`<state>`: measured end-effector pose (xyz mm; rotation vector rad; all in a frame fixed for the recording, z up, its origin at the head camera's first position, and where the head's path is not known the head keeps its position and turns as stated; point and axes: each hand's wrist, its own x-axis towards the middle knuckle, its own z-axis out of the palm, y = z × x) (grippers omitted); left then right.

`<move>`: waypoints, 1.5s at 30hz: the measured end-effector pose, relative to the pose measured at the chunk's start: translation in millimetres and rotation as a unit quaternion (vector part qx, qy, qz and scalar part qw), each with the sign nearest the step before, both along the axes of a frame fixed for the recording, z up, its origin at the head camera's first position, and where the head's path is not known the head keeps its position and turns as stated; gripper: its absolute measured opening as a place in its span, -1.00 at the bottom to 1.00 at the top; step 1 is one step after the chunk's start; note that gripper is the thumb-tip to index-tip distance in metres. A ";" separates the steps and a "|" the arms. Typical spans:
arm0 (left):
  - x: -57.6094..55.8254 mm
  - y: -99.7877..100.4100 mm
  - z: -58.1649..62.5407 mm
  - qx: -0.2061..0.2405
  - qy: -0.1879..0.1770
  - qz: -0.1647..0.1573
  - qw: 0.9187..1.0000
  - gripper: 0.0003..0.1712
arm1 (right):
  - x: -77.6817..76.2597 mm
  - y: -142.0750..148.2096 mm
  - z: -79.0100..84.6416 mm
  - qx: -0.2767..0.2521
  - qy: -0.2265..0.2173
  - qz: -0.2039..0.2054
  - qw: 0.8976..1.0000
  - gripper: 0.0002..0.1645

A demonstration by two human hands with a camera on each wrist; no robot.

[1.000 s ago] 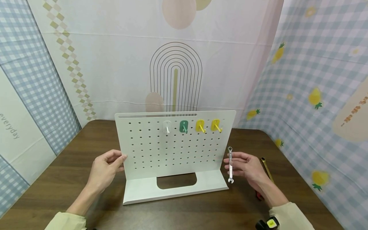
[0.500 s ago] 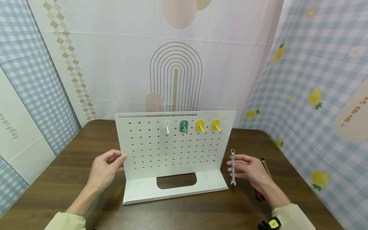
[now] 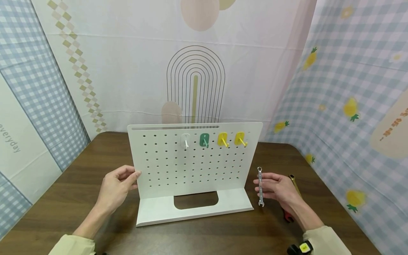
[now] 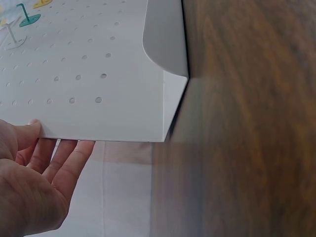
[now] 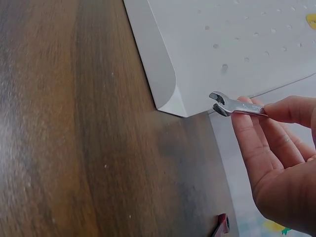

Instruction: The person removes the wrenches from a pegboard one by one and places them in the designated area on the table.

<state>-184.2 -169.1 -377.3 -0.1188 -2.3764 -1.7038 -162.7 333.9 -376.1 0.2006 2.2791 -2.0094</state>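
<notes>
A white pegboard stand (image 3: 191, 166) stands upright on the table. My left hand (image 3: 116, 187) pinches its left edge, thumb on the front face and fingers behind, as the left wrist view also shows. To the right of the board, my right hand (image 3: 277, 189) holds a small silver combination wrench (image 3: 260, 187) upright between thumb and fingers. Its open end (image 5: 222, 103) points toward the board's lower corner in the right wrist view. Along the board's top row sit a white hook (image 3: 185, 141), a green hook (image 3: 204, 140) and two yellow hooks (image 3: 223, 139), all bare.
Behind my right hand lies a gold-coloured wrench (image 3: 294, 185) on the brown wooden table (image 3: 178, 239). A red tool end (image 3: 288, 216) shows beneath the right wrist. Patterned cloth (image 3: 137, 78) hangs behind the table and along both sides.
My right hand has moved slightly right and down, away from the board, with the silver wrench in it. The left hand and the pegboard stay in place.
</notes>
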 end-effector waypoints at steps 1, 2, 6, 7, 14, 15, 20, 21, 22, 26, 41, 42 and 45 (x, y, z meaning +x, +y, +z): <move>0.1 0.0 0.2 0.000 0.000 0.000 1.000 -0.75 | 0.0 0.9 0.1 0.003 -0.001 0.004 1.000 -0.51; 0.3 0.0 0.4 0.000 -0.001 0.000 1.000 -0.75 | -0.1 1.4 -0.3 0.004 -0.004 0.001 1.000 -0.50; 0.7 -0.2 1.0 0.000 -0.001 0.000 1.000 -0.75 | -0.1 5.0 -1.2 0.010 -0.010 -0.003 1.000 -0.45; 0.8 -0.3 1.1 0.000 -0.002 0.000 1.000 -0.75 | -0.2 6.2 -1.6 0.010 -0.010 -0.002 1.000 -0.45; 0.4 -0.4 1.6 0.001 0.001 -0.001 1.000 -0.76 | 0.3 12.8 -4.7 0.001 -0.015 -0.001 1.000 -0.46; 0.3 -0.3 1.7 0.001 0.002 -0.001 1.000 -0.76 | 0.6 13.4 -5.2 0.004 -0.015 -0.001 1.000 -0.43; 0.3 -0.6 2.1 -0.002 0.003 -0.002 1.000 -0.76 | 0.8 16.8 -7.9 0.022 -0.015 0.003 1.000 -0.31; 0.4 -0.7 2.2 -0.003 0.002 -0.002 1.000 -0.75 | 0.9 17.4 -8.5 0.026 -0.016 0.004 1.000 -0.30; 0.4 -0.8 2.3 -0.004 0.001 -0.003 1.000 -0.75 | 0.9 17.9 -9.2 0.029 -0.016 0.003 0.999 -0.30; 0.5 -1.0 2.5 -0.007 0.000 -0.003 1.000 -0.74 | 1.4 20.5 -11.8 0.042 -0.018 -0.001 0.999 -0.32; 0.3 -0.5 2.0 -0.008 0.000 -0.001 1.000 -0.76 | 1.9 30.7 -21.7 0.069 -0.031 -0.008 0.997 -0.39; 0.4 -0.3 2.1 -0.006 -0.001 -0.001 1.000 -0.76 | 1.9 30.7 -21.8 0.069 -0.032 -0.008 0.997 -0.39; 0.6 0.1 2.2 -0.005 0.000 -0.002 1.000 -0.76 | 1.7 30.9 -21.8 0.071 -0.035 -0.007 0.997 -0.38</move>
